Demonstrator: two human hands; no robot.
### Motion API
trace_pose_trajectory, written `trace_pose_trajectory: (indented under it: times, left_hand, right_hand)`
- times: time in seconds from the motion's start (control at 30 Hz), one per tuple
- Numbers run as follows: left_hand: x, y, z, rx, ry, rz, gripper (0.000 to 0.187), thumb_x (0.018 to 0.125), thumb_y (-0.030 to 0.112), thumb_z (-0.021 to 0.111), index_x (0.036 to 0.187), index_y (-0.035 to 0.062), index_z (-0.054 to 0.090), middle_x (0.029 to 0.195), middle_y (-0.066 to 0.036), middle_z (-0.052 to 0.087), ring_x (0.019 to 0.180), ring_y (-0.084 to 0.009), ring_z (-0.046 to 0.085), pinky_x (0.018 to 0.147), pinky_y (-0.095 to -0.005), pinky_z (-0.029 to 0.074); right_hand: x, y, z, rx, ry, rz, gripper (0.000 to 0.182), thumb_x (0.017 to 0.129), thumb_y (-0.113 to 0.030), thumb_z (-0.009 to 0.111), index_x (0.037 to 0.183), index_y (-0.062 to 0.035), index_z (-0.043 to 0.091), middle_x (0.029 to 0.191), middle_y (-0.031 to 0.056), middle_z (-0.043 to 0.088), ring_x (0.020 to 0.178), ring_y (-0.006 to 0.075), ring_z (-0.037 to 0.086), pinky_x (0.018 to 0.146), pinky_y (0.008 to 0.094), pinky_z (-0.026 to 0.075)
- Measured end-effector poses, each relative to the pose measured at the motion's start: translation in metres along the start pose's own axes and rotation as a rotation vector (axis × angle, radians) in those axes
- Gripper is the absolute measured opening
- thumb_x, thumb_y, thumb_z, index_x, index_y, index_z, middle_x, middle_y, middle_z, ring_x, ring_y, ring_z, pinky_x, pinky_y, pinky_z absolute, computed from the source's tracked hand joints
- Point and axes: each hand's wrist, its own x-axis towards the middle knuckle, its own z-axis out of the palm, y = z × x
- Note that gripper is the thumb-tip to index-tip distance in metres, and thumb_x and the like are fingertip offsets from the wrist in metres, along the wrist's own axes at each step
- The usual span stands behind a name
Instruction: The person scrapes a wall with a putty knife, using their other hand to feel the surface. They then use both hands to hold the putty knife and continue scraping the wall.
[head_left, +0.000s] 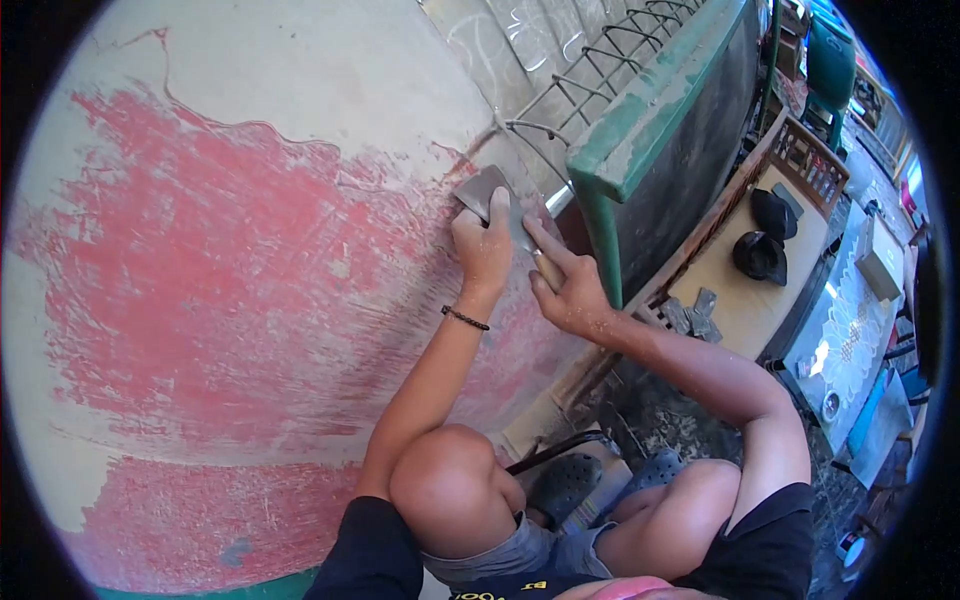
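A flat metal scraper blade [478, 188] lies pressed against a wall [250, 250] of worn red paint and pale plaster. My left hand [482, 243] presses on the blade, index finger stretched along it; a dark bracelet circles that wrist. My right hand [567, 283] grips the scraper's handle just right of the blade, close to the green edge of a board. My bare knees and dark shorts fill the bottom of the view.
A green-framed blackboard [655, 130] leans against the wall at right, with a wire rack [590, 75] above it. A wooden table [750, 290] holds dark caps and small pieces. A stool and dark clogs [565, 485] are below me.
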Motion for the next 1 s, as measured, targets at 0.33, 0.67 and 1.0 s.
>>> trace_pose_trajectory:
  times: [0.33, 0.67, 1.0]
  left_hand:
    - [-0.001, -0.010, 0.018, 0.007, 0.032, 0.106, 0.041, 0.111, 0.029, 0.045, 0.103, -0.0082, 0.061, 0.082, -0.018, 0.074, 0.067, -0.0221, 0.072, 0.066, -0.0349, 0.058]
    - [-0.023, -0.021, 0.034, -0.042, 0.193, 0.131, 0.041, 0.109, 0.029, 0.049, 0.090, -0.0052, 0.060, 0.069, -0.016, 0.072, 0.062, -0.0273, 0.072, 0.060, -0.0404, 0.055]
    - [-0.017, -0.016, 0.032, -0.006, 0.171, 0.144, 0.042, 0.109, 0.029, 0.048, 0.088, -0.0039, 0.061, 0.067, -0.014, 0.072, 0.061, -0.0246, 0.071, 0.061, -0.0397, 0.055]
  right_hand:
    - [0.012, 0.018, 0.026, 0.064, 0.155, -0.210, 0.073, 0.084, -0.001, 0.061, 0.155, -0.0063, 0.045, 0.133, 0.0317, 0.060, 0.121, 0.0485, 0.057, 0.098, 0.0446, 0.053]
    - [0.000, 0.030, 0.009, -0.020, 0.046, -0.164, 0.068, 0.086, -0.001, 0.062, 0.152, 0.0007, 0.046, 0.138, 0.0316, 0.060, 0.135, 0.0373, 0.056, 0.104, 0.0380, 0.049]
    - [0.003, 0.018, 0.015, 0.011, 0.074, -0.146, 0.067, 0.087, -0.001, 0.064, 0.152, 0.0011, 0.048, 0.141, 0.0313, 0.059, 0.137, 0.0361, 0.056, 0.108, 0.0355, 0.046]
